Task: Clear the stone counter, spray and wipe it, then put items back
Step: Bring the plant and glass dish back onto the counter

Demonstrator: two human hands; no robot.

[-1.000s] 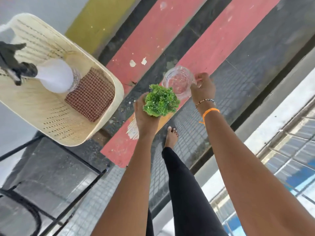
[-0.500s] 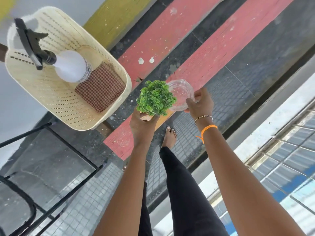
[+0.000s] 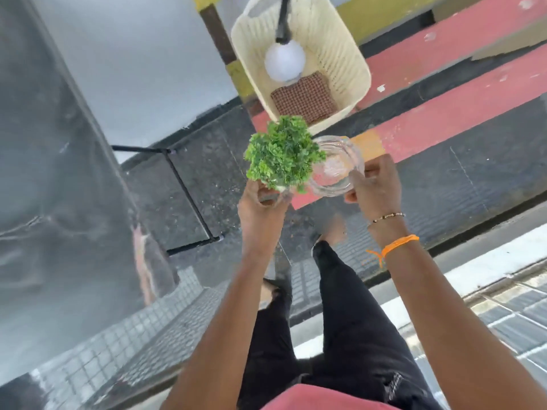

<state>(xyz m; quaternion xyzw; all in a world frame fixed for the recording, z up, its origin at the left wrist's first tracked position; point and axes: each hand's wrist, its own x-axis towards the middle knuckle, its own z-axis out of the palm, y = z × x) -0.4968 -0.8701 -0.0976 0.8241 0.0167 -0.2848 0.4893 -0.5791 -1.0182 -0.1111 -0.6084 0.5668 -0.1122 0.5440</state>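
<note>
Hands occupied, 1 item each, both carried in the air over the dark tiled floor. Left hand (image 3: pixel 262 204) wrapped from below around the base of a small green plant (image 3: pixel 281 156); pot mostly hidden under foliage and fingers, so type of pot not readable. Held upright, probably to keep the foliage off the palm. Right hand (image 3: pixel 374 187) pinching the rim of a clear glass dish (image 3: pixel 336 167), thumb near side, fingers (image 3: pixel 376 170) over the far edge; dish roughly level, looks empty, blur limits certainty. Plant and dish just beside each other, leaves overlapping the dish edge in view; contact between them not determinable.

Stone counter (image 3: pixel 65 179) along the left of frame, dark and glossy, visible part carrying no items. Cream basket (image 3: pixel 359 63) ahead on the red bench, holding a white spray bottle (image 3: pixel 284 61) upright and a folded checked cloth (image 3: pixel 305 99) flat on its floor. Supplies likely parked there to stay handy for the spray-and-wipe step.

Judgement: either clearing or returning; not decidable from this view. Two-handed carry saves a trip but leaves no free hand; glass held by rim only, slip risk.
</note>
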